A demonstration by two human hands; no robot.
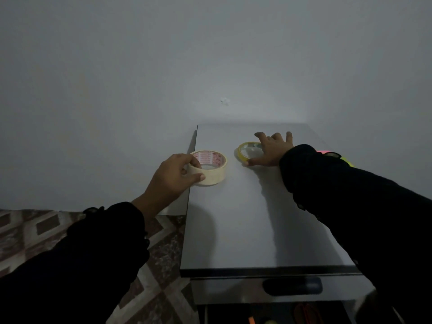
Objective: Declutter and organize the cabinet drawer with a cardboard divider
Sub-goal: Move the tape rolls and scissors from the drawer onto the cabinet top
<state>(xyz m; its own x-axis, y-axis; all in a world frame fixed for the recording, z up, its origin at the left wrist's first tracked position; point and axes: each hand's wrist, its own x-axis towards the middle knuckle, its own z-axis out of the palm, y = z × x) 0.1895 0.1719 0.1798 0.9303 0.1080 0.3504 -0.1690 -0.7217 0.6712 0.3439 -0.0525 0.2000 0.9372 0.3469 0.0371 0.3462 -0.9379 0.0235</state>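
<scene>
The grey cabinet top (pixel 257 218) ran forward under both hands, with a closed drawer front (pixel 233 291) below its near edge and an open drawer (pixel 280 316) beneath that, orange items dim inside. The left hand (pixel 173 176) curled round the near-left side of a wide cream tape roll (pixel 215 169), thumb outside, fingers over the rim. The right hand (pixel 271 150) lay spread, fingers straight, touching a thin yellow tape roll (pixel 244 150) just left of its palm. Something neon (pixel 346 160) peeked behind the right sleeve.
</scene>
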